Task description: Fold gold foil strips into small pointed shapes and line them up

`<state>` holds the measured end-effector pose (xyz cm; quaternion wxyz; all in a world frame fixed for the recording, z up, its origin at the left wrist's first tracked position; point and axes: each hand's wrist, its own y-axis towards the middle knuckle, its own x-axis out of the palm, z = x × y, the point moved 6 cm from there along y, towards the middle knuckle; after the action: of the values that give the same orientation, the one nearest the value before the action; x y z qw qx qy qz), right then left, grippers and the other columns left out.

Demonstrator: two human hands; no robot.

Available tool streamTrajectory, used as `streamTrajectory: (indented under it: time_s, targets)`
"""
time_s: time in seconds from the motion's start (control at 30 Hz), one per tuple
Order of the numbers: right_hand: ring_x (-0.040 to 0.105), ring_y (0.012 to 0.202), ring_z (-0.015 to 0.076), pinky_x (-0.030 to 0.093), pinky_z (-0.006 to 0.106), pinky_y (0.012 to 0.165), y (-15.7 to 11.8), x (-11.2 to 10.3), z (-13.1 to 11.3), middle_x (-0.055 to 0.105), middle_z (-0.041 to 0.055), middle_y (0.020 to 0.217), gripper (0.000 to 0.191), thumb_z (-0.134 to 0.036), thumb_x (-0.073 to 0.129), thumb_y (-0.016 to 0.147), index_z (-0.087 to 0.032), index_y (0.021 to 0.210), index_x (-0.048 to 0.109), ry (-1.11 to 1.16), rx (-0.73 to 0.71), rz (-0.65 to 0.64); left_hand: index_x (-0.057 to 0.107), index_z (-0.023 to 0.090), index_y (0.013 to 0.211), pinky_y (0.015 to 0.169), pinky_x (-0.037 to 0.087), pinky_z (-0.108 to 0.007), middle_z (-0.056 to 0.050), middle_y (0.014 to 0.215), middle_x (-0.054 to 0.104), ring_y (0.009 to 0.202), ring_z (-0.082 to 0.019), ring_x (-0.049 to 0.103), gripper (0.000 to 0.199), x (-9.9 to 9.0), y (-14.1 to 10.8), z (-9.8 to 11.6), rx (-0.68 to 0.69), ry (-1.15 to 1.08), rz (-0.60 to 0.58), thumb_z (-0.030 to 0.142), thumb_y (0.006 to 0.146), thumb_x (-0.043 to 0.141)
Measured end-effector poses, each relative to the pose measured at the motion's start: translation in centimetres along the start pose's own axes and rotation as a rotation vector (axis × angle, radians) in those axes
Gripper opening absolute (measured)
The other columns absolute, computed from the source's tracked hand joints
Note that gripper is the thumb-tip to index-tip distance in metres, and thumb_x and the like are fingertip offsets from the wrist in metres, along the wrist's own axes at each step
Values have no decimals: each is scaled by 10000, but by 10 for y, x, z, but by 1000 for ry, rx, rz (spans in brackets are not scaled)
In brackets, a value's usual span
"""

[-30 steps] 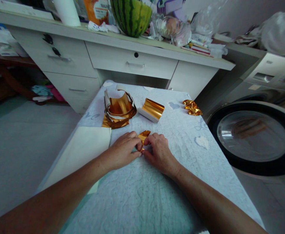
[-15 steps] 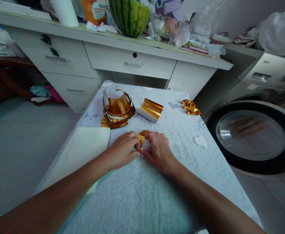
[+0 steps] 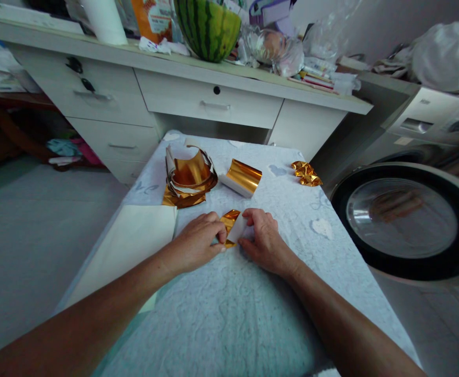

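Note:
A small piece of gold foil paper (image 3: 230, 220), partly folded so its white back shows, lies between my hands on the cloth-covered table. My left hand (image 3: 203, 235) grips its left side with thumb and curled fingers. On the other side, the fingertips and thumb of my right hand (image 3: 264, 238) pinch the white flap at the paper's right edge. Beyond them rest a curled sheet of gold paper (image 3: 245, 177) and a loose roll of gold paper strips (image 3: 192, 172). Several folded gold foil pieces (image 3: 306, 174) sit at the table's far right.
A pale sheet (image 3: 135, 235) covers the table's left side. Behind stands a white drawer desk (image 3: 213, 104) with a cut watermelon (image 3: 208, 29), plastic bags and packets on it. At the right, an open washing machine door (image 3: 402, 220) comes close to the table edge.
My right hand has shifted slightly right, drawing the paper's right flap outward, so more gold and white surface shows. My left hand stays in place.

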<state>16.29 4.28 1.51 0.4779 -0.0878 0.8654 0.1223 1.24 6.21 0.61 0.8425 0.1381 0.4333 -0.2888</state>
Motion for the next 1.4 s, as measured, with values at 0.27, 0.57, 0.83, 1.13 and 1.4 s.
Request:
streamTrajectory:
  time_s: [0.27, 0.57, 0.83, 1.13, 1.4]
  targets:
    - [441, 1144, 285, 356, 461, 956, 14, 4, -2, 548, 116, 1310, 471, -114, 499, 851, -160, 1319, 485, 51, -143, 54, 583, 199, 789, 831, 406, -330, -12, 892, 523, 930, -199, 519, 49, 1, -2, 1, 48, -11, 17, 156, 795, 606]
    - [480, 996, 235, 375, 409, 912, 18, 6, 1, 617, 77, 1047, 258, -112, 457, 922, -194, 1050, 665, 19, -68, 49, 542, 199, 758, 806, 413, -334, -12, 864, 518, 889, -195, 524, 81, 1, -4, 4, 44, 17, 46, 139, 812, 546]
    - [480, 1049, 230, 361, 398, 937, 22, 10, 0, 634, 63, 1164, 207, -131, 491, 932, -198, 1026, 662, -24, -107, 55, 528, 167, 1061, 879, 421, -440, -97, 1072, 519, 1026, -306, 482, 491, -8, -8, -7, -163, 293, 309, 474, 719, 699]
    - [493, 927, 213, 383, 349, 860, 23, 7, 3, 614, 62, 959, 120, -135, 597, 867, -184, 964, 649, -3, -32, 63, 554, 216, 961, 847, 398, -422, -60, 1095, 525, 1033, -291, 476, 368, -4, -4, -12, -196, 189, 195, 433, 704, 704]
    - [507, 811, 175, 388, 313, 769, 19, -4, 10, 595, 21, 817, 67, -124, 606, 817, -190, 817, 598, 128, -39, 122, 415, 231, 934, 808, 419, -366, 3, 891, 553, 905, -211, 545, 265, 0, -4, 0, -58, -110, 197, 141, 762, 594]
